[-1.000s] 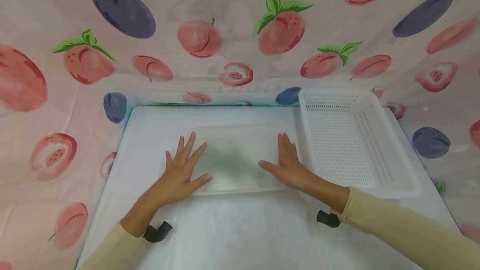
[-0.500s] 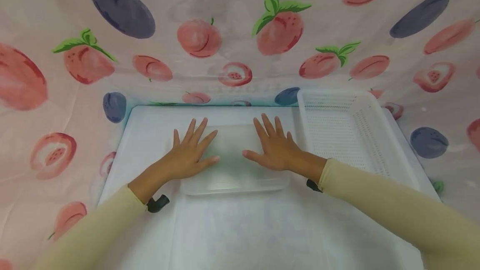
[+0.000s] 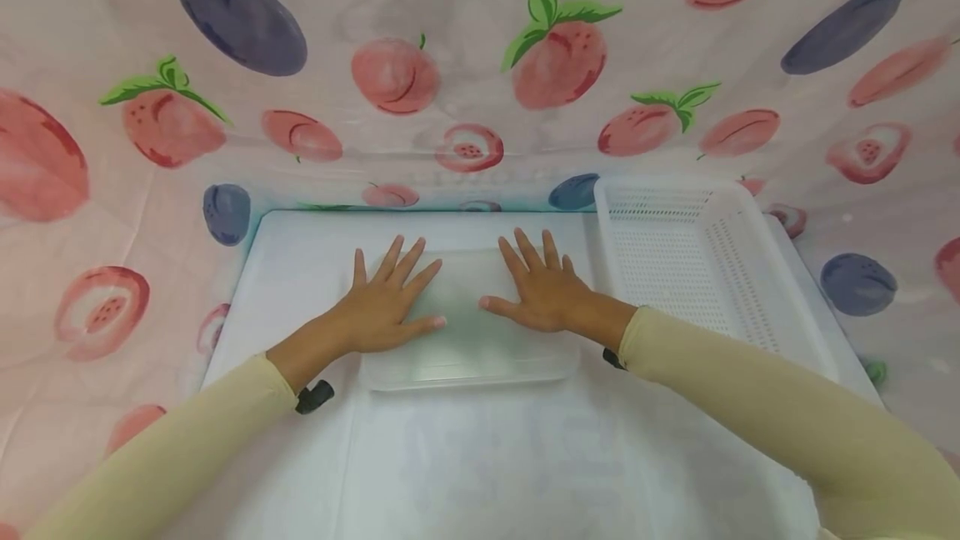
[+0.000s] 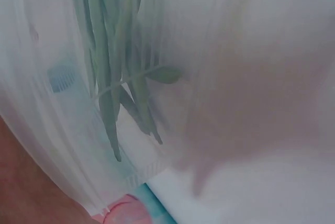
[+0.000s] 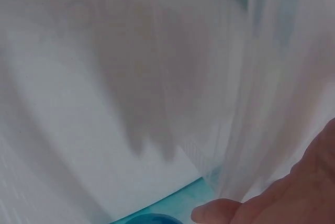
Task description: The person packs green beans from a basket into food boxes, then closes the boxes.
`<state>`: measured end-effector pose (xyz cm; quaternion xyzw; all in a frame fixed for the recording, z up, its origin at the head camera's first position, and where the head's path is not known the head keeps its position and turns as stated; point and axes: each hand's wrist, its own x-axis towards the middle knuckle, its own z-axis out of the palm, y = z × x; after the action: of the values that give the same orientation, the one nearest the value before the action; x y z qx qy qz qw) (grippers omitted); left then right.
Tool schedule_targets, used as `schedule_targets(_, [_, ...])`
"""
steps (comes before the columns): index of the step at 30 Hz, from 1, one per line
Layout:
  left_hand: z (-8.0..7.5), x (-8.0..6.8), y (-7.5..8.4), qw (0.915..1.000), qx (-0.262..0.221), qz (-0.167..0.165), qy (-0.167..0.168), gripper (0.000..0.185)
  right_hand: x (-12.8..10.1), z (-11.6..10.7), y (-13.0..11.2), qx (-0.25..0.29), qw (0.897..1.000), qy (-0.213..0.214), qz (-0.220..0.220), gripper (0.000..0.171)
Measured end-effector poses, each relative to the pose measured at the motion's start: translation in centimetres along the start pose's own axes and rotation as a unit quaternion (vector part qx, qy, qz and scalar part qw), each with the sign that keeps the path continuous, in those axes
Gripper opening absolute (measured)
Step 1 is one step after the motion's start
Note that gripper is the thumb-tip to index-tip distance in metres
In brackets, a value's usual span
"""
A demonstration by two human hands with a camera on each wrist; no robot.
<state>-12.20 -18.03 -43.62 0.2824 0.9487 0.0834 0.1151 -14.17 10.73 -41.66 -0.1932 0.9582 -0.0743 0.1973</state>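
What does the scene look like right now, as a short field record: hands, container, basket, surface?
left hand: flat, fingers spread, resting on the left part of the clear container's lid
right hand: flat, fingers spread, resting on the right part of the lid
clear container: frosted, lidded, rectangular, on the white table; green stalks show through it in the left wrist view
white basket: perforated, to the right of the container, nothing seen inside
backdrop: fruit-print cloth
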Motion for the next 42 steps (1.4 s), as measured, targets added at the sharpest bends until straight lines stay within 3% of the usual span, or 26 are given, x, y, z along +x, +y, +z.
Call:
schedule_targets(15, [0.2,0.2,0.3,0.9998,0.008,0.005,0.017,0.095,-0.3,0.0,0.5,-0.007,1.0,0.001,0.006,0.101])
schedule_targets(19, [-0.2,-0.7,0.9,0.9997,-0.007,0.005,0.024,0.092,-1.6,0.1,0.4,0.001,1.0,0.001,-0.001,0.1])
schedule_targets(23, [-0.1,-2.2,1.9,0.9983,-0.001,0.032,0.048,0.088,-3.6,0.4,0.1,0.001,1.0,-0.002,-0.021,0.099])
schedule_targets(31, [1.7,-4.8,3.8,0.9929,0.041,0.085,0.072,0.088,-7.2,1.9,-0.4,0.014,0.999,0.009,-0.037,0.096])
schedule_targets(42, [2.9,-5.3,4.1,0.9893,0.064,0.092,0.093,0.086,-8.3,4.5,-0.4,-0.007,0.996,0.053,-0.066,0.088])
